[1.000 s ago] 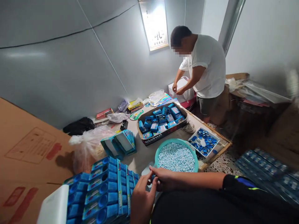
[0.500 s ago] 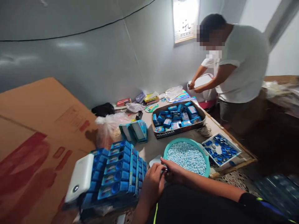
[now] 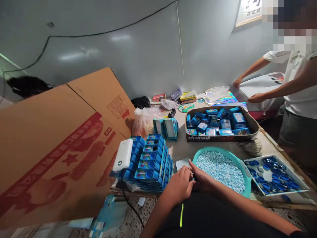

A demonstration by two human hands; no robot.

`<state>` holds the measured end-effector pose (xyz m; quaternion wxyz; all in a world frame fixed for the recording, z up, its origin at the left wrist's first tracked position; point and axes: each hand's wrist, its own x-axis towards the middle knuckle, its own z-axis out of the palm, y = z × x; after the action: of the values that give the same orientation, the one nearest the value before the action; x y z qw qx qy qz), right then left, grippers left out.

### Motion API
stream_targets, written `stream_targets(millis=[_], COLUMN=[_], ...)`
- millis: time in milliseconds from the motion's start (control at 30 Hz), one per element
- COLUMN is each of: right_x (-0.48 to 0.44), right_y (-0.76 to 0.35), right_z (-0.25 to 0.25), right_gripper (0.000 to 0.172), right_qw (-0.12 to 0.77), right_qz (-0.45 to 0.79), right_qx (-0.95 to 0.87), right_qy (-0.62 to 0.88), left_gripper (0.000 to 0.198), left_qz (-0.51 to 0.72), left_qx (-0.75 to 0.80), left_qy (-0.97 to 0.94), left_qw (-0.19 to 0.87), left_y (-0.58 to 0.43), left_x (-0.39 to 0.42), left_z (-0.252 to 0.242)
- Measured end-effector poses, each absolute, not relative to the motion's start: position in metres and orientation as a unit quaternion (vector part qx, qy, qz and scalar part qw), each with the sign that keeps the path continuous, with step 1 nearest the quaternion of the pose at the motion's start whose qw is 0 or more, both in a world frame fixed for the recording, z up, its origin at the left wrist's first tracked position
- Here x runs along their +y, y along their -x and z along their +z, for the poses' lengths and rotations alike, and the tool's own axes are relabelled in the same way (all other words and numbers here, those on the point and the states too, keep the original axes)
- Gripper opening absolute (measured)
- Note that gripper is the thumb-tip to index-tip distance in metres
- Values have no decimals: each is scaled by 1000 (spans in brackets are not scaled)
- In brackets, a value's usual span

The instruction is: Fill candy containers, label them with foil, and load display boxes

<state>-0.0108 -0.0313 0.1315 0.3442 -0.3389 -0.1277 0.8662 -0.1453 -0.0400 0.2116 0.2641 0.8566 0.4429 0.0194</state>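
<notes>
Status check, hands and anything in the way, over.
Left hand and right hand together. Small item between them, mostly hidden. Pellet basin close beyond; nothing visibly blocking.

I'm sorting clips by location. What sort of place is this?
Probably a small packing workshop: a teal basin full of pale-blue pellets, a white tray of round blue pieces, and matching blue packages stacked in rows.

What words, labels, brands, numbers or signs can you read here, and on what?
"eishui": front of the open carton; smaller line below unclear.
Large cardboard box: red characters, too slanted to read surely.
Wall poster: cut off, too blurred.
Stacked blue packs: print too small.
White device: display too small.
</notes>
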Motion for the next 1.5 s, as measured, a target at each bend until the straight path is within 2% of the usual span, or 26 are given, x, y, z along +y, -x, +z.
stream_targets(millis=[133,200,333,433,600,733,867,1033,1167,1267,1433,1500], right_x=[-30,-30,-33,-35,-35,-32,-29,-31,-36,-34,-15,-5], right_y=[6,2,-6,-7,-9,-14,-16,-20,-24,-23,-9,3], right_z=[145,146,144,143,141,140,141,134,125,125,152,167], right_gripper=[54,51,56,56,57,58,56,57,60,54,47,48], right_qw=[380,414,443,441,440,445,441,442,425,400,398,382], right_qz=[861,854,847,851,849,850,851,848,856,864,865,871], right_qx=[-54,-13,-1,-26,-24,-2,-12,-32,-43,-46,-15,2], right_qy=[334,316,293,285,291,283,286,291,293,301,307,310], left_gripper=[12,8,9,8,19,16,30,32,32,27,26,26], left_qz=[107,184,286,211,111,99,92,79,135,193,328,370], left_qx=[380,369,448,501,546,568,613,645,634,593,481,430], left_qy=[-873,-875,-846,-837,-830,-816,-781,-757,-761,-782,-809,-821], left_qw=[287,255,42,-55,-29,-46,-80,-67,-28,-13,-83,-65], left_y=[160,175,214,236,245,234,215,204,216,230,217,198], left_x=[-45,-41,-6,33,57,37,20,18,23,21,-3,-14], left_z=[240,259,288,293,291,285,273,268,263,259,263,264])
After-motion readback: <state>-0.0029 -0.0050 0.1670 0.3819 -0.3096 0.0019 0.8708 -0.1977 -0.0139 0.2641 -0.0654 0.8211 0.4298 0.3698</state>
